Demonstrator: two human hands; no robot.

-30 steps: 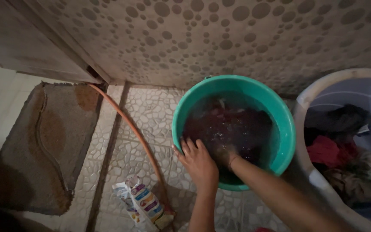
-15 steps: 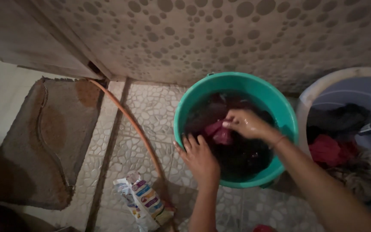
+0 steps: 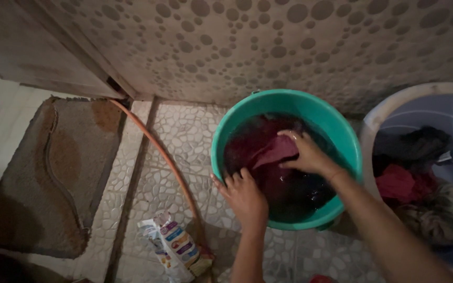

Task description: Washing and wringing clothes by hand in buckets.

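A green bucket [image 3: 342,136] stands on the pebble-tiled floor, filled with dark water and soaking clothes. My left hand [image 3: 243,195] grips the bucket's near rim, fingers curled over the edge. My right hand [image 3: 306,152] is inside the bucket, pressing down on a wet red cloth [image 3: 274,150] at the water's surface. Whether the fingers close around the cloth is hard to tell; the palm lies flat on it.
A white and pale blue tub [image 3: 394,107] with several dark and red garments [image 3: 410,181] sits at the right. An orange hose [image 3: 158,152] runs across the floor. A detergent packet [image 3: 176,246] lies near the front; a brown mat [image 3: 53,167] lies at the left.
My right hand came up out of the water with the red cloth, then spread it and pressed it flat across the surface. My left hand stayed on the rim.
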